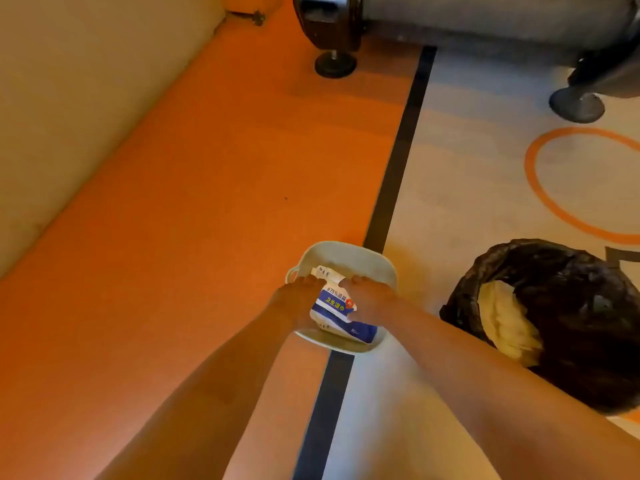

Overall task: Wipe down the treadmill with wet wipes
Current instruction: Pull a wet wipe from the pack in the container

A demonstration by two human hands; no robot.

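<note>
A blue and white pack of wet wipes (335, 305) lies in a white plastic basket (349, 254) on the floor. My left hand (299, 299) holds the pack's left side and my right hand (369, 297) holds its right side near the top; both hands reach down into the basket. The fingertips are partly hidden against the pack. The treadmill's rear end (329, 19) with a round black foot stands at the top of the view.
A bin lined with a black bag (561, 306), with crumpled pale wipes inside, stands right of the basket. A black stripe (398, 168) divides orange floor from grey floor. A second machine foot (576, 103) stands top right. A beige wall (69, 98) runs along the left.
</note>
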